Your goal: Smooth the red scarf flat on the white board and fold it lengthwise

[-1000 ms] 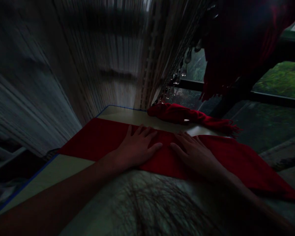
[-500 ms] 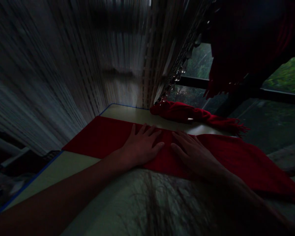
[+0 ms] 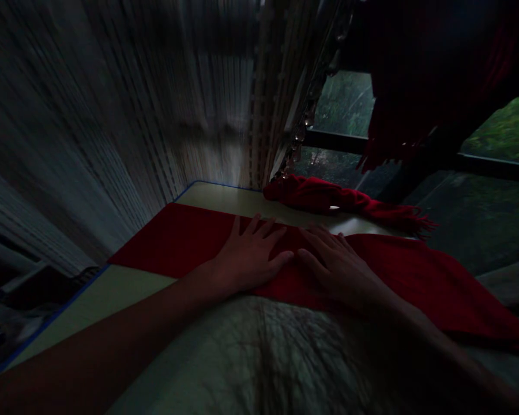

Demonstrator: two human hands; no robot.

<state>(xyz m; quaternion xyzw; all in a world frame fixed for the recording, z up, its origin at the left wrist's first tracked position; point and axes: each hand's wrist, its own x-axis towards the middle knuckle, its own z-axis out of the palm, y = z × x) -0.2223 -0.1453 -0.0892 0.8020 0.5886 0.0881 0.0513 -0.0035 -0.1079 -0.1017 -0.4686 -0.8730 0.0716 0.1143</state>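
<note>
A long red cloth (image 3: 177, 239) lies flat across a pale table (image 3: 112, 294) with a blue edge. My left hand (image 3: 248, 256) rests palm down on the cloth's middle, fingers spread. My right hand (image 3: 337, 265) lies flat beside it on the same cloth, fingers stretched out. The two thumbs almost meet. A second red cloth with a fringe (image 3: 328, 199) lies bunched at the table's far edge.
Strings of a bead curtain (image 3: 190, 115) hang along the left and back of the table. Dark red fabric (image 3: 415, 86) hangs at the upper right in front of a window with greenery (image 3: 501, 132). The scene is dim.
Both hands stay flat on the red cloth and have drawn slightly closer together. The view has shifted a little.
</note>
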